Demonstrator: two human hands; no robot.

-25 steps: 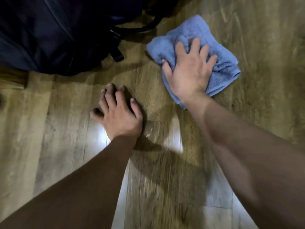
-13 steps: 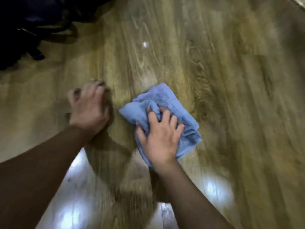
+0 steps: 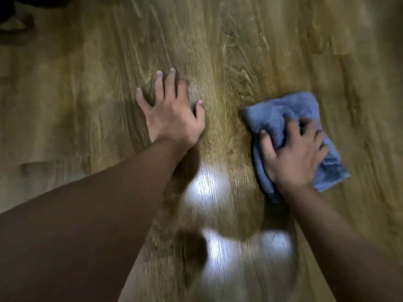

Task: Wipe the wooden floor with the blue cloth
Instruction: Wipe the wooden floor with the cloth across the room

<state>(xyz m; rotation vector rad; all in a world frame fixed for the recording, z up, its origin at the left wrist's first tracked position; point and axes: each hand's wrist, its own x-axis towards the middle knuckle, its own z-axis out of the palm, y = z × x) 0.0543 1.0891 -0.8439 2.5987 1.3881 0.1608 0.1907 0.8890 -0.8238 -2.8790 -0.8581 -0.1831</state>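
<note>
The blue cloth (image 3: 283,110) lies bunched on the wooden floor (image 3: 218,51) at the right of the view. My right hand (image 3: 293,153) sits on top of it, fingers curled into the fabric and gripping it against the boards. My left hand (image 3: 172,110) rests flat on the bare floor to the left of the cloth, fingers spread and straight, holding nothing. A strip of floor separates the two hands. Part of the cloth is hidden under my right palm.
A dark object (image 3: 13,16), blurred, shows at the top left corner. Bright light reflections (image 3: 218,247) shine on the floor between my forearms. Wooden boards stretch on all sides of the hands.
The cloth and my right hand have swept to the right, away from the left hand. My left hand has spread flat. The dark bag has slid almost out of view at the top left.
</note>
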